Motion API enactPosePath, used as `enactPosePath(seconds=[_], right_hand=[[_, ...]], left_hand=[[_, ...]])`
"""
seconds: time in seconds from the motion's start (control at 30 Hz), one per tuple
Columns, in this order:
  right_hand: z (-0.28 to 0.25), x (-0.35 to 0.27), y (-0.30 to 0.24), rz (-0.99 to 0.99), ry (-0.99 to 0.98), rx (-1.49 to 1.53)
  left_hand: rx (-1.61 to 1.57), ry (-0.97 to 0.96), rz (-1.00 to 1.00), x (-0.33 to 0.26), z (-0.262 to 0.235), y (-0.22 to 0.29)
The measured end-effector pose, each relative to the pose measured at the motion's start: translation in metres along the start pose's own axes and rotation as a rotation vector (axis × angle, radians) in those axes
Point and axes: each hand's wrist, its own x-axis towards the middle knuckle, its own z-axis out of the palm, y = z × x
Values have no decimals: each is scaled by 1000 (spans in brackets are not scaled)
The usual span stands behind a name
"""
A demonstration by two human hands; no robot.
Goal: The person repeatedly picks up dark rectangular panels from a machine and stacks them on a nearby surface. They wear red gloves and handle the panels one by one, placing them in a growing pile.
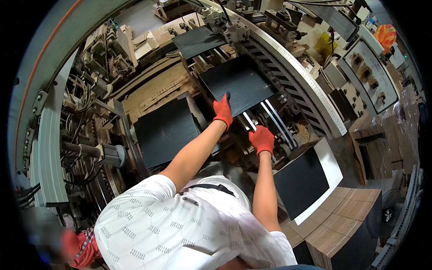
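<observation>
A black wood-grained panel lies tilted across metal rails in the middle of the machine. At its near left edge my left hand, in a red glove with dark fingertips, grips the panel. To the right and nearer to me, my right hand, also red-gloved, is closed beside the end of a bright metal rail. What its fingers hold, if anything, is hidden. Left of my left forearm sits another black panel. Farther away, a third black panel rests on the machine.
At the lower right, a black sheet and a white sheet lie by a stack of brown boards. A curved guide rail and a control box stand right. Part of another person shows at lower left.
</observation>
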Motion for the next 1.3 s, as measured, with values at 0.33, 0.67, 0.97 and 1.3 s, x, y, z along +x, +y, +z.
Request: enactPosePath(seconds=[0.33,0.67,0.97,1.3], right_hand=[[-3,0,-6,2,-5,-46],[-11,-1,-17,37,-48,25],[-4,6,-7,25,-61,22],[-2,4,-8,24,-66,-3]], left_hand=[[-330,-406,-455,13,-10,10],[-356,-466,-373,23,-20,12],[-314,-387,-343,12,-11,13],[-370,-397,-389,17,-15,12]])
